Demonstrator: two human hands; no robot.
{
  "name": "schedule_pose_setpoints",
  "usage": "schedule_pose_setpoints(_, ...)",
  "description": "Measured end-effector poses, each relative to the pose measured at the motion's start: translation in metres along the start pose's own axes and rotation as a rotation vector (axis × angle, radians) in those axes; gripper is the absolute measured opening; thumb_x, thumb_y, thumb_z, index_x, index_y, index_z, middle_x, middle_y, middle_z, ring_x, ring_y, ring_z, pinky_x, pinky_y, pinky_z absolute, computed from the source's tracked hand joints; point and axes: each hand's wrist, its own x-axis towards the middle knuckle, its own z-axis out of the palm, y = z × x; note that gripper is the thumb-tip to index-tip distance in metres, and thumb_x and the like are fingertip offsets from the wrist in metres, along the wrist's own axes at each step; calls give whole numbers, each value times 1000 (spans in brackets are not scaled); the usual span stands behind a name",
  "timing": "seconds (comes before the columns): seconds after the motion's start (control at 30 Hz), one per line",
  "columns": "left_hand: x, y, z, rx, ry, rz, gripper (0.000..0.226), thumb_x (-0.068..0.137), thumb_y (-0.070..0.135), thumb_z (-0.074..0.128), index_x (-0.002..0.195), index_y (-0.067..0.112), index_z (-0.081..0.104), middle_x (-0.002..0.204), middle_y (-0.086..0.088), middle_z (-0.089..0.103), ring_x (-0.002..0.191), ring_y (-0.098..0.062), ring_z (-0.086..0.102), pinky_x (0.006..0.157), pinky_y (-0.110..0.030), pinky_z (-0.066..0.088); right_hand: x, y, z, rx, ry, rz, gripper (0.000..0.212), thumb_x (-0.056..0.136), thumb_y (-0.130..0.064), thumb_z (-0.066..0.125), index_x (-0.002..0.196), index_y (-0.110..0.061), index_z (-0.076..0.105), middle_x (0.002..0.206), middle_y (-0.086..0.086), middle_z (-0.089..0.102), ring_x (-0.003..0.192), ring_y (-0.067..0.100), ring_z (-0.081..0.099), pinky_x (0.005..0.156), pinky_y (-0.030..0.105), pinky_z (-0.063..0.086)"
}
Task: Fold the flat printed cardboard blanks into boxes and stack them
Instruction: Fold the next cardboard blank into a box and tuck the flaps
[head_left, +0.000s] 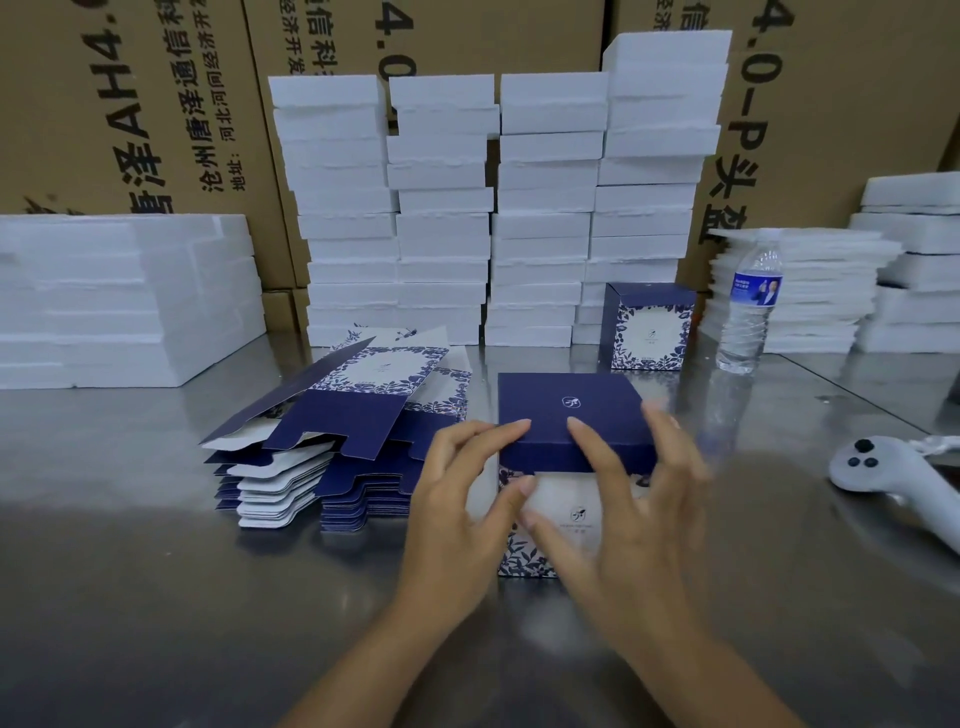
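Observation:
A folded box (569, 410) with a navy lid and white floral sides stands on the steel table in front of me. My left hand (462, 499) holds its left front corner, forefinger on the lid's edge and thumb on the white front. My right hand (623, 514), blurred, lies over the front right with fingers spread on the lid's front flap. To the left a pile of flat printed blanks (332, 431) lies fanned out. One finished box (647, 327) stands upright behind.
Tall stacks of white foam blocks (498, 208) line the back, with more at left (119, 301) and right (800, 291). A water bottle (748, 306) stands at right. A white controller (893, 478) lies near the right edge. Brown cartons form the back wall.

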Motion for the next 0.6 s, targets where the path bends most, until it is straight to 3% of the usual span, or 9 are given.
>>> schedule_pose_setpoints(0.1,-3,1,3,-26,-21,14,44,88,24,59,125,46,50,121,21,50,120,-4,49,98,-17,40,-2,-10,5,-128,-32,73,89,60,-54,75,135,-22,41,147,15,23,136,37,19,96,72,27)
schedule_pose_setpoints(0.2,-5,-1,6,-69,-65,-6,43,91,26,51,128,47,45,129,25,47,127,-4,45,103,-24,40,0,-12,8,-195,-106,95,102,58,-55,78,141,-17,32,151,19,26,138,36,15,91,75,26)
schedule_pose_setpoints(0.33,-6,-9,6,-138,-176,-148,52,91,25,51,133,50,34,136,30,44,131,0,41,105,-28,36,9,-3,20,-200,-173,91,100,61,-59,75,143,-25,29,152,20,23,138,36,10,91,76,26)
schedule_pose_setpoints(0.43,-5,-13,9,-102,-207,-236,43,91,33,50,129,47,37,123,26,52,118,1,50,97,-16,39,26,14,38,-197,-256,141,94,63,-55,77,144,-25,38,153,21,23,141,36,4,95,75,22)
schedule_pose_setpoints(0.6,-4,-25,18,11,-201,-302,34,91,14,58,108,41,48,102,14,57,91,2,57,76,-9,42,67,57,87,-262,-453,200,91,74,-66,60,147,-36,16,156,9,2,141,32,-19,109,60,17)
